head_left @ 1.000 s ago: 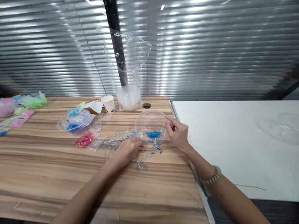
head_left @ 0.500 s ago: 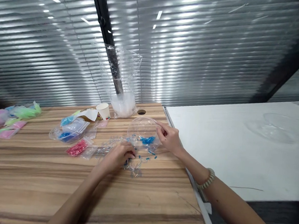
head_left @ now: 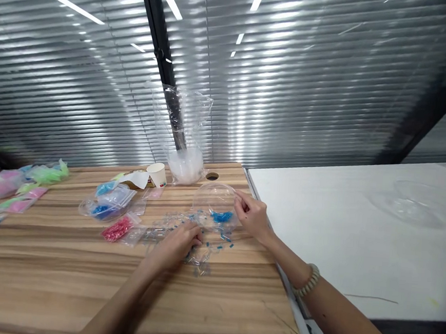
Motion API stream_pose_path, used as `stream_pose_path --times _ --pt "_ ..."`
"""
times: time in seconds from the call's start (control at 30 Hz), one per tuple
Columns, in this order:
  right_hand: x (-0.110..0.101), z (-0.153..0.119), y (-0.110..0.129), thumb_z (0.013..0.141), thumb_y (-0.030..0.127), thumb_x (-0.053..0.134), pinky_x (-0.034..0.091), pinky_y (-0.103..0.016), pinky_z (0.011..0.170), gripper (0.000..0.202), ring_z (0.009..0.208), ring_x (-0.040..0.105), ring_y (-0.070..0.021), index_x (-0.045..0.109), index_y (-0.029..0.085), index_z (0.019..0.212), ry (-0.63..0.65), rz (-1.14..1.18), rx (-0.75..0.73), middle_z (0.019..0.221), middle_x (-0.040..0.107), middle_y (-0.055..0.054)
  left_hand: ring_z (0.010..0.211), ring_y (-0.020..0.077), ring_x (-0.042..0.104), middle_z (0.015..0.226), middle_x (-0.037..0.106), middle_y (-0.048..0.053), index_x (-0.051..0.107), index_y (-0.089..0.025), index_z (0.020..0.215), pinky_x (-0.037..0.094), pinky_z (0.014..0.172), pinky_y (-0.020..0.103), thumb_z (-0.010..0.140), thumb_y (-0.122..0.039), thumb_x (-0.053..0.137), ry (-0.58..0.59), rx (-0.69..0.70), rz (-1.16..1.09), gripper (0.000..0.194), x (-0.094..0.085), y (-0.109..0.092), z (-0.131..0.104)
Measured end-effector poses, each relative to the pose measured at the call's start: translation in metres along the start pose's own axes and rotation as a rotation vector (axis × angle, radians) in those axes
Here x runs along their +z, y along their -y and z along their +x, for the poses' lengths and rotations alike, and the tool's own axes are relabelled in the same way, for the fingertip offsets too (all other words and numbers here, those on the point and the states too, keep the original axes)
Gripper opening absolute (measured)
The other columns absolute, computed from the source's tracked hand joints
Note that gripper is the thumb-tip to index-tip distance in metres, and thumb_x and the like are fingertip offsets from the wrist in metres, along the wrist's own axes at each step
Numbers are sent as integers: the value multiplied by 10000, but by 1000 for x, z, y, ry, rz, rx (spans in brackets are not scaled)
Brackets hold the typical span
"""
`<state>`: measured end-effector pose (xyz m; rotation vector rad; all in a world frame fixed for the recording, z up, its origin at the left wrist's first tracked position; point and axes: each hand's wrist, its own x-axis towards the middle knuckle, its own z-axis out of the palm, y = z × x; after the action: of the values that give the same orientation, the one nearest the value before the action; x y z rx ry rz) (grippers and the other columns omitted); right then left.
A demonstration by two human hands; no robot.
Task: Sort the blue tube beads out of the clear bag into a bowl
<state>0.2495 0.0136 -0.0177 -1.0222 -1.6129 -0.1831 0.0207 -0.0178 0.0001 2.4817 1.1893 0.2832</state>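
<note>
Loose beads (head_left: pixel 220 247) are spread on the table (head_left: pixel 64 268), near its right edge, before and left of a clear bowl (head_left: pixel 213 197). They are reached more closely by the left hand (head_left: pixel 181 240), its fingers curled, any hold hidden. The bowl's rim is pinched by the right hand (head_left: pixel 251 216).

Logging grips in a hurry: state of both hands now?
Left hand: curled at loose pieces; whether holding any, cannot tell.
Right hand: closed, holding the clear bowl.
</note>
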Motion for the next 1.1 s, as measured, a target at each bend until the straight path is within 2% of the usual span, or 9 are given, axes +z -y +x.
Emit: stream_pose_path --times 0.1,0.2,0.3,0.4,0.63,0.93,1.1 --pt "1 1 -2 851 218 441 337 -180 487 294 410 378 -64 698 109 943 -15 -6 85 454 436 46 824 179 503 873 572 53 561 -152 799 389 755 281 872 -145 412 -7 45 11 166 3 -1 0" --pt "2 0 -3 852 229 443 336 -185 491 297 415 378 -66 698 111 947 -20 -9 115 457 425 47 811 175 493 857 564 39 549 -156 804 380 758 281 888 -139 405 -71 87 60 168 5 -5 0" --pt "2 -1 -4 855 231 442 347 -186 501 297 422 389 -68 694 105 951 -18 -17 113 467 434 44 798 164 493 851 560 23 536 -163 832 379 747 269 902 -136 403 -132 135 77 153 10 -9 -1" --pt "3 -2 -6 860 232 440 352 -185 501 299 425 395 -68 690 99 955 -8 -28 98 474 443 41 780 151 501 830 561 15 533 -163 827 382 718 248 906 -122 406 -135 192 75 155 14 -8 0" --pt "4 -4 -11 865 240 443 359 -186 504 297 429 397 -71 686 114 978 -2 -49 66 477 445 42 795 154 534 826 599 37 607 -155 827 400 709 236 889 -81 419 -175 226 78 211 13 -3 2" --pt "6 -5 -17 858 218 456 370 -188 509 281 432 416 -73 680 102 982 -13 -45 29 498 479 36 820 159 562 853 635 50 656 -153 793 426 743 240 856 -97 507 -148 264 -51 171 18 -3 5" --pt "5 -4 -16 862 217 457 365 -188 515 288 437 421 -73 677 89 998 7 -24 33 497 472 35 796 160 560 803 623 52 652 -149 748 435 761 259 844 -91 484 -128 239 -126 202 15 -1 7"
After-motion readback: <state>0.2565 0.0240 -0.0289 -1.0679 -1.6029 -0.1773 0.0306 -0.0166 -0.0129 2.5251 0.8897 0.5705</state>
